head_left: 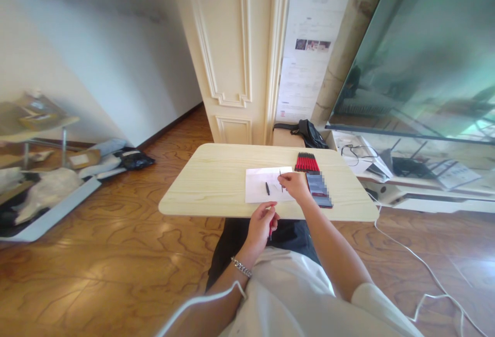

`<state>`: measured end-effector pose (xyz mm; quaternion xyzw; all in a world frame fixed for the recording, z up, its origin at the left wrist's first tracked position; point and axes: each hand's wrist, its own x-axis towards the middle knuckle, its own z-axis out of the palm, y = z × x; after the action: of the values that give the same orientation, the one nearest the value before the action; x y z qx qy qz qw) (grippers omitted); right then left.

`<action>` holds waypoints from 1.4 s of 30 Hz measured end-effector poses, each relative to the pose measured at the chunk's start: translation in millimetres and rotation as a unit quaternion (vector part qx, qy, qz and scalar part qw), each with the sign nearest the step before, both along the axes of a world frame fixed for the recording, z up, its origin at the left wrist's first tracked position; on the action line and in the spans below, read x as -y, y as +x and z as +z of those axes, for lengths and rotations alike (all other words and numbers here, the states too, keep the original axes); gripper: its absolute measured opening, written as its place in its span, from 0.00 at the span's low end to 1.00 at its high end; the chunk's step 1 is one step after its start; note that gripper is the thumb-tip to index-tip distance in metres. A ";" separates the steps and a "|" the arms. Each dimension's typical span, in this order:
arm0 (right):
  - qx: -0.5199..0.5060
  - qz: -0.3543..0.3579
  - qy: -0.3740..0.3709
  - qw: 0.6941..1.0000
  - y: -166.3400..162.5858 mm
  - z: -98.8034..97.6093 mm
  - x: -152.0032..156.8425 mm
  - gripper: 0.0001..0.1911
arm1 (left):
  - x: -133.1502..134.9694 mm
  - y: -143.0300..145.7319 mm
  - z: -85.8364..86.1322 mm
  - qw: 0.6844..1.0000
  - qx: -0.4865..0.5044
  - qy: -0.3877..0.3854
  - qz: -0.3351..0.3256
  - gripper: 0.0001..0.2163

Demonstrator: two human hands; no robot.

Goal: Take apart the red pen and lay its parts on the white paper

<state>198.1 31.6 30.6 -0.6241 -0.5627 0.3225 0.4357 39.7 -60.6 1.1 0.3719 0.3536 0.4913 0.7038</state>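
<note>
My left hand (263,223) hovers at the near edge of the pale wooden table (201,182), fingers curled round a thin red pen barrel (270,232). My right hand (294,185) rests on a white sheet of paper (257,185) and pinches a thin dark refill (281,181) that sticks up from its fingers. A small black pen part (267,188) lies on the sheet between the hands. A row of several red and black pens (307,162) lies just beyond the right hand, with a dark flat box (318,188) beside it.
A cream panelled door (232,58) stands behind the table. A black bag (309,133) lies at its foot. A low shelf with papers and cables (406,169) runs along the right. A white cable (421,270) trails on the wooden floor. Clutter (58,172) sits far left.
</note>
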 end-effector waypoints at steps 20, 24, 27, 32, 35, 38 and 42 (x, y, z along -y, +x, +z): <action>0.248 -0.055 -0.003 0.967 -10.4 -5.1 6.6 0.18 | -1.3 -2.4 0.7 1.000 0.023 -0.017 0.012 0.19; 0.092 -0.041 0.035 0.994 -12.3 -4.5 28.8 0.16 | -2.6 -3.3 5.4 0.999 0.030 -0.019 0.019 0.22; -0.058 0.035 0.010 0.998 -25.5 -9.5 54.2 0.15 | -2.8 -0.8 10.2 0.999 0.021 -0.020 0.034 0.27; -0.327 0.140 -0.066 0.933 -46.2 -11.6 86.6 0.18 | 0.7 1.8 15.6 0.998 -0.033 -0.014 0.051 0.32; -0.385 0.165 -0.084 0.904 -47.2 -8.7 92.0 0.17 | 3.2 0.4 17.8 0.998 -0.043 -0.005 0.043 0.31; -0.411 0.182 -0.099 0.888 -44.5 -8.7 91.9 0.16 | 4.5 -1.1 19.9 0.999 -0.033 0.001 0.035 0.31; -0.426 0.192 -0.112 0.877 -42.1 -12.2 91.0 0.17 | 5.5 -1.8 21.2 0.998 -0.049 0.003 0.026 0.31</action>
<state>156.0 -59.4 18.4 -0.3509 -0.3917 0.6950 0.4904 37.9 -66.1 22.4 0.3887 0.3959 0.4917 0.6711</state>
